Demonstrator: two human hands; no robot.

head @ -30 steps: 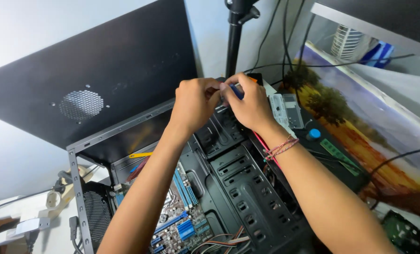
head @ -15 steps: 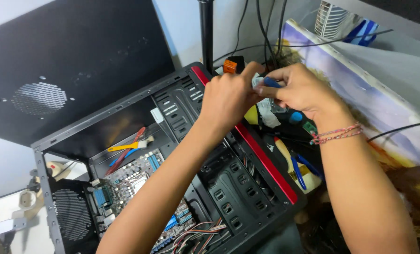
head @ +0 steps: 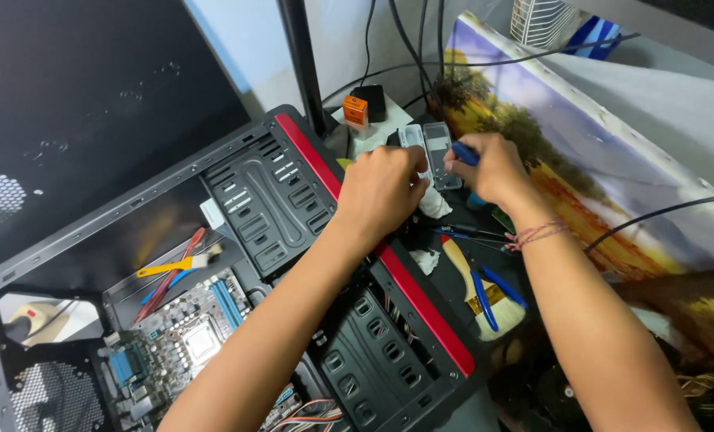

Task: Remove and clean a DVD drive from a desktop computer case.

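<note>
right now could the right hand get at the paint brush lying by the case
Probably yes. The paint brush lies uncovered just below the right hand, beside the case, with only thin tools near it. But that hand already grips a blue-handled tool, so it would need to free its fingers first.

left hand (head: 382,190): at the red-edged computer case (head: 293,208) rim, fingers curled over something hidden.
right hand (head: 491,166): at three o'clock of it, grip closed on a blue-handled tool (head: 464,153).
paintbrush (head: 485,292): at five o'clock, lying flat.
</note>
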